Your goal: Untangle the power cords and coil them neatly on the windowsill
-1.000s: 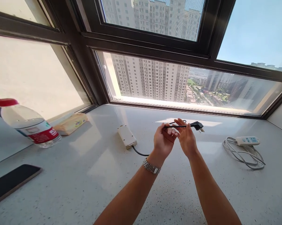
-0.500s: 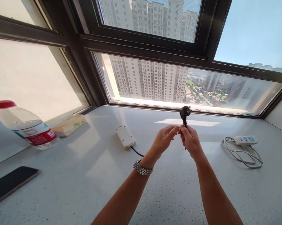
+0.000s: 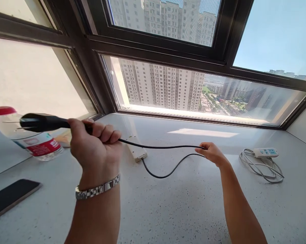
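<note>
My left hand (image 3: pixel 94 145), with a metal-band watch at the wrist, is closed around the cord just behind a black power plug (image 3: pixel 42 122). The plug points left with its prongs out, in front of the bottle. From this fist the black power cord (image 3: pixel 158 147) runs fairly straight to my right hand (image 3: pixel 211 152), whose fingers pinch it above the counter. Beyond the right hand the cord loops back in a slack curve to a white power strip (image 3: pixel 136 149). That strip lies on the counter, partly behind the cord.
A water bottle (image 3: pixel 44 145) with a red cap stands at left, a tissue pack (image 3: pixel 63 139) behind it. The phone (image 3: pixel 13 196) lies at front left. On the right, another white power strip (image 3: pixel 266 153) sits with its coiled grey cord (image 3: pixel 262 169). Windows border the speckled counter (image 3: pixel 168 210).
My left hand has swung far left and nearer, taking the plug from beside my right hand. The cord now stretches between both hands. My right hand has moved slightly right and down.
</note>
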Demonstrator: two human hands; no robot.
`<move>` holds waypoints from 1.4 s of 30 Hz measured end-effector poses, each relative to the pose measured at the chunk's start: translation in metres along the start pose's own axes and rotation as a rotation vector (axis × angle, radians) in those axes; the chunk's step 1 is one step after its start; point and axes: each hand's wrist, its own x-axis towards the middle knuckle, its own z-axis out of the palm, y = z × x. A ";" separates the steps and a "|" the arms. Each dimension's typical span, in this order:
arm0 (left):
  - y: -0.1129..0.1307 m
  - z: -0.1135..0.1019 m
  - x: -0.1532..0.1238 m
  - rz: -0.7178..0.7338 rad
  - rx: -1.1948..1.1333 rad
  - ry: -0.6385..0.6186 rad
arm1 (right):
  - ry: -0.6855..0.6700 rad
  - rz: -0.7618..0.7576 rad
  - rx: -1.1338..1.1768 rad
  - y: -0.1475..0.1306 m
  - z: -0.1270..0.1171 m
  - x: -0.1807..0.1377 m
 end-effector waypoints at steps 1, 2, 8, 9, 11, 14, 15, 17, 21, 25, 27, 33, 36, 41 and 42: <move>0.005 -0.004 0.004 0.010 0.045 0.009 | 0.000 -0.024 0.065 -0.001 -0.006 -0.002; 0.007 -0.006 0.006 0.012 0.099 0.005 | -0.002 -0.066 0.118 -0.005 -0.011 -0.006; -0.031 -0.001 -0.006 -0.060 0.376 -0.210 | 0.270 -0.418 0.069 -0.048 -0.014 -0.039; -0.041 0.001 -0.012 -0.083 0.428 -0.288 | 0.297 -0.462 0.035 -0.053 -0.012 -0.044; -0.061 0.004 -0.028 -0.120 0.565 -0.479 | 0.291 -0.534 -0.020 -0.061 -0.007 -0.052; -0.087 0.006 -0.056 -0.142 0.699 -0.731 | 0.346 -0.645 -0.022 -0.068 0.002 -0.056; -0.094 0.006 -0.065 -0.155 0.718 -0.788 | 0.402 -0.686 0.000 -0.070 0.006 -0.056; -0.106 0.005 -0.079 -0.171 0.756 -0.870 | 0.510 -0.770 0.055 -0.073 0.015 -0.055; -0.116 0.004 -0.092 -0.165 0.811 -0.938 | 0.588 -0.886 0.127 -0.079 0.031 -0.052; -0.112 0.006 -0.089 -0.108 0.795 -0.804 | 0.541 -0.938 0.128 -0.089 0.041 -0.058; -0.114 0.004 -0.084 -0.088 0.831 -0.743 | 0.507 -0.967 0.107 -0.095 0.045 -0.063; -0.129 -0.006 -0.069 0.002 0.986 -0.750 | 0.362 -1.046 0.083 -0.106 0.070 -0.076; -0.127 -0.005 -0.066 0.147 1.000 -0.783 | 0.397 -1.087 0.086 -0.106 0.083 -0.076; -0.112 -0.001 -0.060 0.085 0.898 -0.821 | 0.767 -1.087 0.255 -0.097 0.078 -0.064; -0.109 0.000 -0.059 -0.024 0.866 -0.826 | 0.839 -1.050 0.286 -0.092 0.074 -0.059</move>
